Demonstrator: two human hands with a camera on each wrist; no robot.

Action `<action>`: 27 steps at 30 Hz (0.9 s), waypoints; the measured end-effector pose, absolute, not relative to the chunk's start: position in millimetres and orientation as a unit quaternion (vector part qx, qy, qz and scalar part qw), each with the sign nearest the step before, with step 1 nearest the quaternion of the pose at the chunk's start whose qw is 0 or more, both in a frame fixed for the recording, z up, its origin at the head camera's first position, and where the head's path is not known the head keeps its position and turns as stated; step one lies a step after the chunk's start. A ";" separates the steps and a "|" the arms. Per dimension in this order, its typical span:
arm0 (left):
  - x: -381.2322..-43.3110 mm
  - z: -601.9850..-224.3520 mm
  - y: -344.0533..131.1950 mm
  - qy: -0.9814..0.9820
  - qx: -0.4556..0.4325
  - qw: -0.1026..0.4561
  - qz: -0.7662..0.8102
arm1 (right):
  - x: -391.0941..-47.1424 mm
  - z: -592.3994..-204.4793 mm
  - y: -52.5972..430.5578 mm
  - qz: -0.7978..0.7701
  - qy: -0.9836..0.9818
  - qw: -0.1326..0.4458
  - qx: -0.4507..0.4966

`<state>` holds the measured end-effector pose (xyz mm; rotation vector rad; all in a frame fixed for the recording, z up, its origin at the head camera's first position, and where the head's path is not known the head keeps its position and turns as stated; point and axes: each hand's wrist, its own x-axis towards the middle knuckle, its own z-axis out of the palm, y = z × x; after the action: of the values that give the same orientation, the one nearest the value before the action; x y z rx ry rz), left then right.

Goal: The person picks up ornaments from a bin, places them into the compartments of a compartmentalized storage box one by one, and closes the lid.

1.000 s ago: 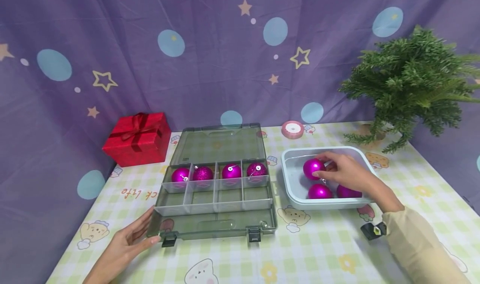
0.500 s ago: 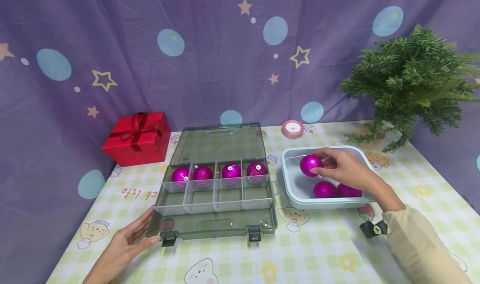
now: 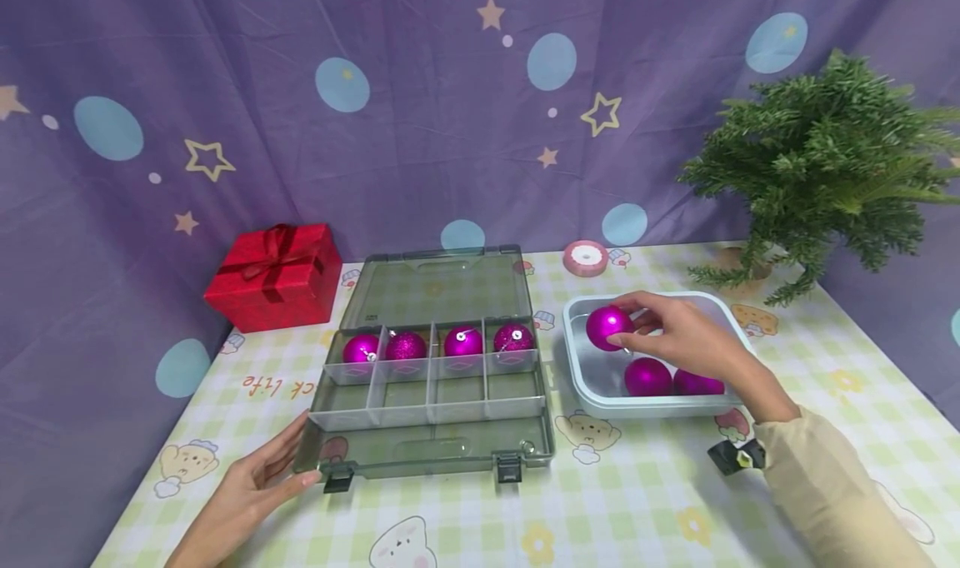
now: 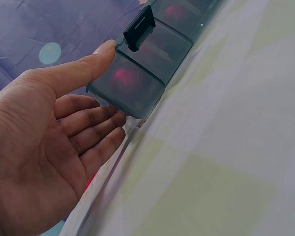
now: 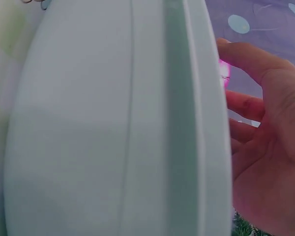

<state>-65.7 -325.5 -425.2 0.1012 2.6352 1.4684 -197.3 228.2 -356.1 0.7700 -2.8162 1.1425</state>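
My right hand (image 3: 678, 335) pinches a shiny magenta bauble (image 3: 606, 328) between thumb and fingers, raised within the pale blue tub (image 3: 645, 406). Below it, a magenta bauble (image 3: 648, 376) and another magenta bauble (image 3: 697, 384) lie in the tub. In the right wrist view, the tub's wall (image 5: 88, 123) hides most of the held bauble (image 5: 225, 73). My left hand (image 3: 243, 489) holds the front left corner of a smoky clear compartment box (image 3: 427, 470), thumb at the front edge and fingers along the side. Its back row has several magenta baubles (image 3: 406, 347), one per compartment.
The box's lid (image 3: 442, 289) lies back behind it. A red gift box (image 3: 277, 281) stands at the back left, a pink ribbon roll (image 3: 585, 259) behind the tub. An artificial pine tree (image 3: 817, 160) rises at the back right. A black clip-like item (image 3: 726, 457) appears near the right sleeve.
My right hand has moved left and slightly up with the bauble, towards the tub's left side. One bauble in the tub has shifted slightly right. My left hand has stayed on the compartment box.
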 end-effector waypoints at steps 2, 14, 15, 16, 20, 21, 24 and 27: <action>-65.6 -425.1 -325.5 0.872 0.034 0.061 0.485 | -197.1 -355.0 226.1 0.369 -0.896 -0.001 0.245; -66.9 -424.9 -325.1 0.874 0.024 0.065 0.481 | -197.7 -350.5 215.0 0.380 -0.890 -0.007 0.251; -67.0 -425.0 -325.1 0.874 0.025 0.065 0.481 | -197.9 -350.0 213.4 0.380 -0.890 -0.007 0.253; -67.0 -425.0 -325.1 0.874 0.025 0.065 0.481 | -197.7 -349.1 211.8 0.381 -0.888 -0.008 0.257; -66.3 -425.3 -325.5 0.872 0.030 0.062 0.485 | -196.5 -345.8 204.6 0.380 -0.884 -0.013 0.272; -66.2 -425.4 -325.7 0.871 0.032 0.061 0.487 | -196.2 -345.1 202.8 0.379 -0.883 -0.013 0.275; -65.8 -425.8 -326.0 0.869 0.038 0.056 0.490 | -195.6 -343.9 198.0 0.381 -0.878 -0.009 0.290; -65.6 -425.9 -326.1 0.870 0.039 0.055 0.488 | -195.8 -344.3 191.5 0.383 -0.872 -0.005 0.304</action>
<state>-65.6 -326.1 -425.9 0.1199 2.6419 1.4826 -195.8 191.5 -344.3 0.9577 -2.7495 1.2083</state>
